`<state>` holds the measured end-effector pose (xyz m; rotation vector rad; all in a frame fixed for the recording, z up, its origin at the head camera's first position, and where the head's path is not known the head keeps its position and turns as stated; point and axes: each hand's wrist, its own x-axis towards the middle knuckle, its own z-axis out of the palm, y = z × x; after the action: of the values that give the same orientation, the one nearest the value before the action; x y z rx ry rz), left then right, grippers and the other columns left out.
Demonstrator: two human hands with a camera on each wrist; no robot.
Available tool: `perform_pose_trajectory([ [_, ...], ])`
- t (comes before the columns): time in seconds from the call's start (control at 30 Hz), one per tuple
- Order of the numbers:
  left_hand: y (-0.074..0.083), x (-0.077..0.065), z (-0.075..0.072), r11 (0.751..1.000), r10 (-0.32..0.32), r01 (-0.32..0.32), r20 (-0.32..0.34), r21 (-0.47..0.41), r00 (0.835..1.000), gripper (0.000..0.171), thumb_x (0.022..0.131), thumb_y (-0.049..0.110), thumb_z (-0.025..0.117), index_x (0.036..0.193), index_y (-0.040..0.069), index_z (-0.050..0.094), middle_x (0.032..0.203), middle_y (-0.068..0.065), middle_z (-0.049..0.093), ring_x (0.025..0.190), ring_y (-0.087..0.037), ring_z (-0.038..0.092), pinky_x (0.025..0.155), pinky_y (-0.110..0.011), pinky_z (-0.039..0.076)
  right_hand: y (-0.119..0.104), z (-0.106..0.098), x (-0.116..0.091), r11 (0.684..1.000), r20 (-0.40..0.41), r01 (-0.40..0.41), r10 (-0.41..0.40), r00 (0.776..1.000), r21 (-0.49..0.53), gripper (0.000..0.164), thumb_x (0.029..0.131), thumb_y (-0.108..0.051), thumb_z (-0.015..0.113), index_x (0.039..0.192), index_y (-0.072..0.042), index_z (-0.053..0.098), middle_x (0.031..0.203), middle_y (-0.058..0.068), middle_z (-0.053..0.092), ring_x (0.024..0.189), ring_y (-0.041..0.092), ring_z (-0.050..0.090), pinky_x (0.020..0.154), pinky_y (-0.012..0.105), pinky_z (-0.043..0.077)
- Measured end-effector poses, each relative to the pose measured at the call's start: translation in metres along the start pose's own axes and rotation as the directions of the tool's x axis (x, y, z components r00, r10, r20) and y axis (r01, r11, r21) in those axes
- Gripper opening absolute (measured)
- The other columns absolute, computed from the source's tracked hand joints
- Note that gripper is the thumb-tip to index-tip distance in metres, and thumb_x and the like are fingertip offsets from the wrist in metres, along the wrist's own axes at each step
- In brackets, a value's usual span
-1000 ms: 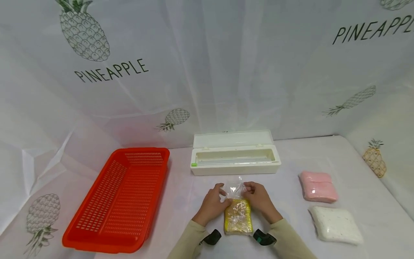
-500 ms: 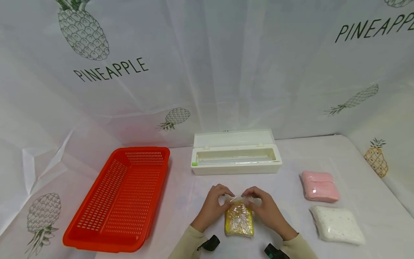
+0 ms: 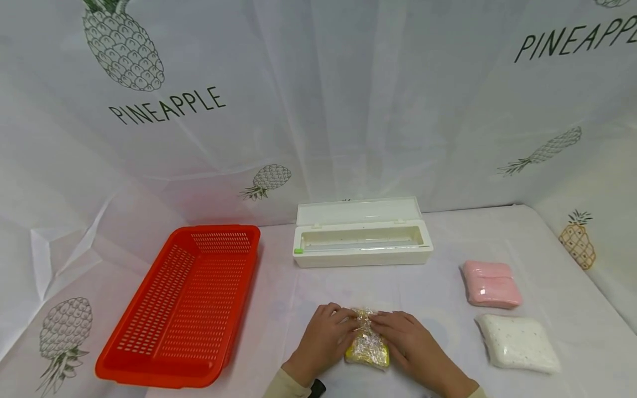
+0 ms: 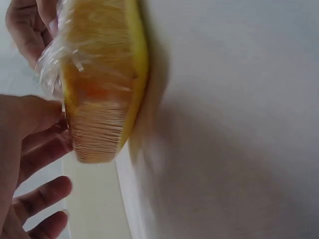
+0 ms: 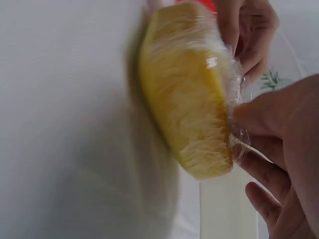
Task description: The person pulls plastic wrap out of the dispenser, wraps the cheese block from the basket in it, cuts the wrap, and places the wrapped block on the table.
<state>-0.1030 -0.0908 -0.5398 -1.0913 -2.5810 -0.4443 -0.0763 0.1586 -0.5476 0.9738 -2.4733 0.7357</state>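
Observation:
A flat yellow package (image 3: 369,352) wrapped in clear cling film lies on the white cloth, low in the head view. On its left side my left hand (image 3: 320,344) has thumb and fingers at the package's far end. From the right, my right hand (image 3: 415,349) meets it there. In the left wrist view the left thumb and forefinger pinch at the film-covered edge, while the other fingers stand free. Loose cling film (image 5: 235,94) is bunched along the edge in the right wrist view, with the right thumb and forefinger on it. The contents under the film cannot be made out.
Behind the hands stands a long white cling film dispenser (image 3: 363,258), lid raised. A red perforated basket (image 3: 186,309) is at left. At right lie a wrapped pink package (image 3: 491,284) and a wrapped white one (image 3: 518,342). A pineapple-print curtain (image 3: 358,99) closes the back.
The film that stood up beyond the package's far end has come down over the top. Both hands have moved slightly toward the person and lowered onto the package.

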Motion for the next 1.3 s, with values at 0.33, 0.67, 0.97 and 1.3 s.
perform_pose_trajectory([
  [0.33, 0.007, -0.012, 0.000, 0.998, -0.026, 0.020, 0.096, 0.059, 0.995, 0.037, 0.105, 0.046, 0.062, 0.132, 0.024, 0.076, 0.137, 0.011, 0.069, 0.112, -0.010, 0.060, 0.099, -0.035, 0.048, -0.002, 0.005, -0.013, 0.985, 0.101, 0.090, -0.076, 0.992, -0.146, 0.063, 0.100, -0.053, 0.068, 0.141, -0.005, 0.066, 0.148, 0.006, 0.064, 0.133, 0.028, 0.059, 0.126, 0.020, 0.001],
  [0.67, 0.017, -0.014, 0.002, 0.994, -0.033, 0.018, 0.134, 0.111, 0.990, 0.041, 0.097, 0.050, 0.073, 0.130, 0.026, 0.077, 0.140, 0.008, 0.068, 0.114, -0.012, 0.059, 0.099, -0.034, 0.049, -0.002, 0.010, -0.019, 0.973, 0.102, 0.110, -0.090, 0.991, -0.204, 0.068, 0.099, -0.060, 0.064, 0.144, -0.009, 0.065, 0.150, 0.004, 0.063, 0.134, 0.026, 0.057, 0.128, 0.027, -0.006],
  [0.97, 0.019, -0.014, 0.004, 0.992, -0.001, -0.015, 0.119, 0.127, 0.993, 0.051, 0.096, 0.049, 0.075, 0.142, 0.027, 0.069, 0.137, 0.005, 0.070, 0.113, -0.012, 0.061, 0.099, -0.034, 0.049, 0.000, 0.014, -0.020, 0.971, 0.061, 0.106, -0.096, 0.994, -0.212, 0.064, 0.105, -0.058, 0.055, 0.143, -0.007, 0.065, 0.142, 0.004, 0.068, 0.129, 0.025, 0.062, 0.129, 0.027, -0.004],
  [1.3, 0.020, -0.012, 0.005, 0.982, -0.009, -0.025, 0.181, 0.189, 0.983, 0.044, 0.099, 0.052, 0.069, 0.139, 0.031, 0.072, 0.140, 0.008, 0.066, 0.117, -0.012, 0.058, 0.100, -0.034, 0.048, -0.003, 0.018, -0.019, 0.961, 0.071, 0.103, -0.087, 0.994, -0.258, 0.055, 0.102, -0.055, 0.060, 0.139, -0.016, 0.071, 0.142, 0.003, 0.068, 0.131, 0.026, 0.060, 0.128, 0.028, -0.007],
])
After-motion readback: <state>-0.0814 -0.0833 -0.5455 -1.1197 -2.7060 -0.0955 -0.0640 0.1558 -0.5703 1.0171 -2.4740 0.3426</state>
